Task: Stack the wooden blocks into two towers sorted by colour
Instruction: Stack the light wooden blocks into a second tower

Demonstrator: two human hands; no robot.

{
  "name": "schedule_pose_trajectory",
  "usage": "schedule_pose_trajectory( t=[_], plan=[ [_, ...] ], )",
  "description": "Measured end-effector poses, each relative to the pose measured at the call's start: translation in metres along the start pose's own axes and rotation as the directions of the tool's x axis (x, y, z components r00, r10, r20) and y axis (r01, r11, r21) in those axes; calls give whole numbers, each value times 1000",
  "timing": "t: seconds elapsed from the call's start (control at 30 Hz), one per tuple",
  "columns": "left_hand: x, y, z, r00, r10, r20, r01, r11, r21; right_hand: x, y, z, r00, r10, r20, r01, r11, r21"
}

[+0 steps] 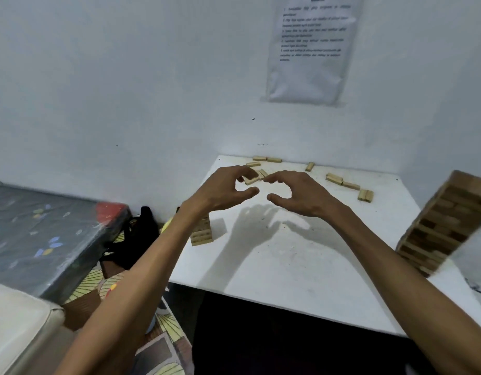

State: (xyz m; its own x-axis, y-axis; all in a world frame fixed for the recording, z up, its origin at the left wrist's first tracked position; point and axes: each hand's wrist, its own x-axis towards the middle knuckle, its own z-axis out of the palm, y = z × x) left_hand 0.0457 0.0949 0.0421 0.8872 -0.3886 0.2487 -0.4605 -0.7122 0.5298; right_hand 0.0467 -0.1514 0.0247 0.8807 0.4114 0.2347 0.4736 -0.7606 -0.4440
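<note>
Left hand (223, 191) and right hand (297, 194) hover empty, fingers loosely curved, over small pale rectangular wooden blocks (334, 178) scattered at frame centre. Light, stiff, smooth pieces, probably; pinch each across its long sides.

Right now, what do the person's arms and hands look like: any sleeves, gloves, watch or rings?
The left forearm and right forearm are bare for all their visible length; no sleeve edge enters the frame. The left hand and right hand wear no gloves. No watch, bracelet or band shows on either arm, and no ring is visible.
</note>
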Motion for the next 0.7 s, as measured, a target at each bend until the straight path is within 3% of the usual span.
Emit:
schedule_pose_trajectory(
  t=[0.23, 0.4, 0.7],
  plan=[
    [41, 23, 61, 993, 54, 108, -51, 998, -29, -35, 48, -17, 963, 264, -59, -269, 954, -132],
    [76, 35, 102, 985, 96, 144, -90, 995, -46, -51, 85, -18, 889, 444, -113, -458, 873, -168],
    [156, 57, 179, 956, 188, 225, -178, 982, -63, -59, 139, -11, 732, 639, -235, -680, 705, -201]
  ],
)
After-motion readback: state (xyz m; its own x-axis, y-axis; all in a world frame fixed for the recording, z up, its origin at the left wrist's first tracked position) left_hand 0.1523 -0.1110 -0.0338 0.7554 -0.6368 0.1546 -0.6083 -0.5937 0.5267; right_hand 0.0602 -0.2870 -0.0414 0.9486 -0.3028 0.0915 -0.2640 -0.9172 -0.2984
